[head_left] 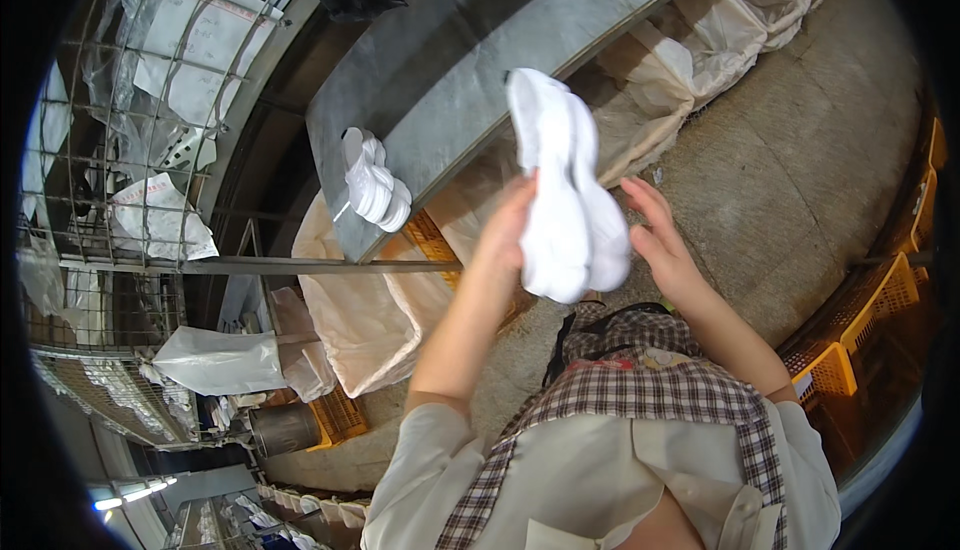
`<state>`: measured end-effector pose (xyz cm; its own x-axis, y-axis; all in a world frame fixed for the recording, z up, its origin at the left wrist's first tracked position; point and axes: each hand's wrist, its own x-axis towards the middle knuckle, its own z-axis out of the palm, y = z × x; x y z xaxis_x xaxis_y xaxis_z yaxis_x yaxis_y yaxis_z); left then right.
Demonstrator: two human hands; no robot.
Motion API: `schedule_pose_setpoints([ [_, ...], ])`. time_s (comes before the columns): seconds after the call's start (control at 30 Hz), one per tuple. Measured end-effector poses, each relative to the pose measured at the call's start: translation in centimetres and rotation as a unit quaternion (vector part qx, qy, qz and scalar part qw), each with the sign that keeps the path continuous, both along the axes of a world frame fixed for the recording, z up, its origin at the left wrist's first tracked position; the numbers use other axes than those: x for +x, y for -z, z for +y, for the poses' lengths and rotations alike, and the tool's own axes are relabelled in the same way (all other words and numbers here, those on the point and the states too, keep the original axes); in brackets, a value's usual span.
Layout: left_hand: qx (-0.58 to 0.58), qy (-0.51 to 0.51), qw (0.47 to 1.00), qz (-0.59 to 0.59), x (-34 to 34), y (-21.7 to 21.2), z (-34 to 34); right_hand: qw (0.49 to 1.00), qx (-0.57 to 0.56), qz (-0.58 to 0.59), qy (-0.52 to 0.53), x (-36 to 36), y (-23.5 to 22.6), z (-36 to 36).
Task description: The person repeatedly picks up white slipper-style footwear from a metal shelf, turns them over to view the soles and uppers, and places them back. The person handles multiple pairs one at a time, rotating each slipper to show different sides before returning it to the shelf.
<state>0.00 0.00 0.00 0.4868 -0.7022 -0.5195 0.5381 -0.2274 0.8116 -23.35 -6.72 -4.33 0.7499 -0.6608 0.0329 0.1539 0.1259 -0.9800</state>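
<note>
1. My left hand (505,230) has its fingers closed around the edge of a bundle of white socks (565,190), lifted in front of me, just past the near edge of the grey metal table (450,60).
2. My right hand (660,240) is spread open and empty at three o'clock of the bundle, just beside it; whether it brushes the fabric I cannot tell.
3. One stack of white socks (375,185) already lies on the table's corner at nine o'clock of my left hand, so I judge that much finished.
4. The bundle in hand is not yet set down; cloth sacks (360,320) sit below the table.
</note>
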Motion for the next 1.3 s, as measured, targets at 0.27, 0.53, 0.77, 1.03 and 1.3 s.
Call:
schedule_pose_setpoints([
  [0.27, 0.084, -0.039, 0.994, -0.054, 23.1, 0.5, -2.0, 0.994, 0.072, 0.053, 0.066, -2.2, 4.2, 0.0],
  [0.53, 0.270, -0.025, 0.927, -0.260, 34.9, 5.5, -0.1, 0.974, 0.166, 0.074, 0.132, -7.4, 7.3, 0.4],
  [0.77, 0.402, -0.072, 0.520, -0.750, 31.9, 0.5, -5.3, 0.969, 0.139, 0.104, 0.177, -12.8, 7.5, -2.4],
  [1.03, 0.039, 0.078, 0.812, -0.577, 18.1, -3.6, -24.7, 0.962, 0.149, 0.093, 0.211, -12.0, 9.3, -9.1],
  [1.3, -0.072, 0.097, 0.958, -0.261, 17.9, 3.5, -51.3, 0.931, 0.096, 0.229, 0.269, -10.1, 11.3, -19.1],
])
